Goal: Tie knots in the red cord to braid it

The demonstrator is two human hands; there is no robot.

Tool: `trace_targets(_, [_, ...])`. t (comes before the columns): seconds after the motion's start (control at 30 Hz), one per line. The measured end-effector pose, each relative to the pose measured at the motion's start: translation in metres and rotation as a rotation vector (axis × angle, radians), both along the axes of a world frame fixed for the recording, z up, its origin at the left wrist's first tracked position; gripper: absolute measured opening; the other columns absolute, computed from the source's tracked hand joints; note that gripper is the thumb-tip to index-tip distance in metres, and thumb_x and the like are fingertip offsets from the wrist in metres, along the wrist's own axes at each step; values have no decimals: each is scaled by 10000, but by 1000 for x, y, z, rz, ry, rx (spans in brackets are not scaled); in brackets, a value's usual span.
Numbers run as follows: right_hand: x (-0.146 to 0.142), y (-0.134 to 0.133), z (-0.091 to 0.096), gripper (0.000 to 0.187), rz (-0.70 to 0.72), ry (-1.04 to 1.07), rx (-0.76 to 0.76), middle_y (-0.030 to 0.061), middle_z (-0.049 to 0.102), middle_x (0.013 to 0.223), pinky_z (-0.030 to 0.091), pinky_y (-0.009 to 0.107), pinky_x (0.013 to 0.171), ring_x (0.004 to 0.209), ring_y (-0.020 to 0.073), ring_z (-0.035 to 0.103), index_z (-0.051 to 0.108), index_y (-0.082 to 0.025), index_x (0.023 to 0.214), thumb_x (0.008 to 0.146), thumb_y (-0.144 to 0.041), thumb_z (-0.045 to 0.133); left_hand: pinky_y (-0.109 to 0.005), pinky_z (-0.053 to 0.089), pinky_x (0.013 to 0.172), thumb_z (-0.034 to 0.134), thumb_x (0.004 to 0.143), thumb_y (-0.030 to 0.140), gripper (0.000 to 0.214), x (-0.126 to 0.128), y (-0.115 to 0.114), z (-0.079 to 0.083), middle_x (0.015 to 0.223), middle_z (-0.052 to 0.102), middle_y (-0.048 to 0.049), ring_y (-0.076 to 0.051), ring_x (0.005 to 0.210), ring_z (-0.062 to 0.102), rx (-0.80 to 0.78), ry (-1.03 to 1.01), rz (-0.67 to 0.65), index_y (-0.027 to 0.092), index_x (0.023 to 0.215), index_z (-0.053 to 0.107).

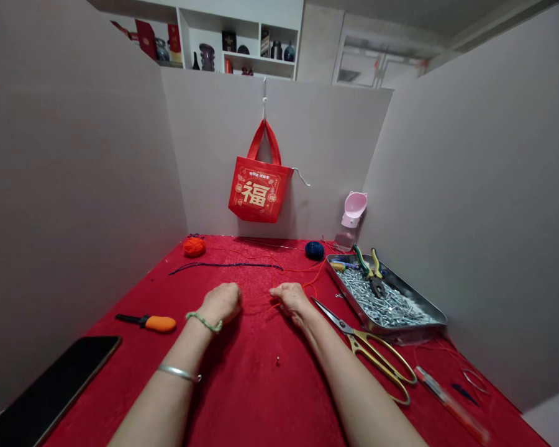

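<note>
Red cord [307,269], thin, light and limp, runs across the red-covered table [242,385] to the hands, which lie apart: the left hand [220,303] curled, the right hand [292,301] on the cord, grip unclear. Take it near the fingers.

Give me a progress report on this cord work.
Already done: a navy cord lies stretched out on the red cloth. In hand: the right hand holds thin red cord, the left hand beside it. Left: the scissors and pliers, by the tray of screws, lie unused.
</note>
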State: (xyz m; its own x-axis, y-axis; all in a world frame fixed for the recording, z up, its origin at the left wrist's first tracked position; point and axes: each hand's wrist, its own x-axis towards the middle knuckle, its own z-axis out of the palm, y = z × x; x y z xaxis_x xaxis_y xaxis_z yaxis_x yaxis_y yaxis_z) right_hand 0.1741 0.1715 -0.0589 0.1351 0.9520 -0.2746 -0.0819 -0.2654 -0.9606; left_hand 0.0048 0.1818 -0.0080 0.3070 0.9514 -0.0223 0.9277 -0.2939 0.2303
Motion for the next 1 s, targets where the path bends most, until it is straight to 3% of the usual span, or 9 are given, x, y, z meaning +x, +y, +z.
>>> trace_targets(0.1, [0,1,-2,175,-8,-110,49,-59,334,344,140,180,354,311,28,217,439,-129,532,639,-218,546,-335,402,639,477,626,111,173,-6,1,15,752,619,-192,-293,750,587,67,143,142,119,667,646])
trace_targets(0.17, [0,2,-3,182,-17,-150,73,-61,321,343,146,183,366,327,29,220,444,-127,524,629,-225,556,-330,406,706,449,662,111,238,2,4,16,841,627,-174,-267,832,582,115,41,91,132,789,649])
trace_targets(0.23, [0,2,-4,176,-14,-155,83,-60,330,352,152,185,375,339,31,229,453,-125,532,628,-230,558,-283,399,764,450,684,118,286,20,9,8,908,632,-117,-208,883,572,85,-207,-53,160,902,630])
trace_targets(0.27, [1,2,-4,174,-11,-149,86,-60,333,356,155,185,379,343,31,232,456,-123,534,627,-229,559,-263,403,761,469,675,114,299,29,12,1,919,632,-97,-188,875,572,22,-330,-121,157,933,615])
trace_targets(0.33, [1,2,-3,178,-8,-116,95,-58,347,367,164,183,385,353,30,247,452,-120,526,622,-222,563,-234,429,659,497,636,68,346,47,18,-13,847,633,-86,-158,745,587,-196,-540,-131,110,971,572])
trace_targets(0.47, [2,0,2,213,-11,-40,85,-62,339,355,161,184,385,346,27,245,414,-128,499,606,-208,580,-204,395,447,432,606,-47,490,65,23,-30,574,562,13,-86,406,480,-548,-859,40,64,1083,414])
trace_targets(0.63, [4,-1,7,130,38,-39,35,-36,447,391,145,188,372,316,23,244,452,-120,542,626,-168,538,-221,424,444,444,620,-47,360,61,21,-27,435,499,50,-85,347,458,-563,-956,111,66,961,415])
trace_targets(0.8, [10,-2,3,149,131,-135,99,-62,377,362,152,177,383,332,19,240,450,-116,547,606,-196,561,-222,434,466,417,636,-5,226,58,23,-31,495,547,-2,-97,413,513,-639,-983,122,101,835,437])
trace_targets(1.0, [15,1,-4,113,175,-234,110,-64,367,379,170,175,393,343,22,259,452,-118,554,601,-174,538,-172,153,334,380,557,70,127,60,28,-39,408,436,13,-27,295,252,-648,-984,141,92,589,502])
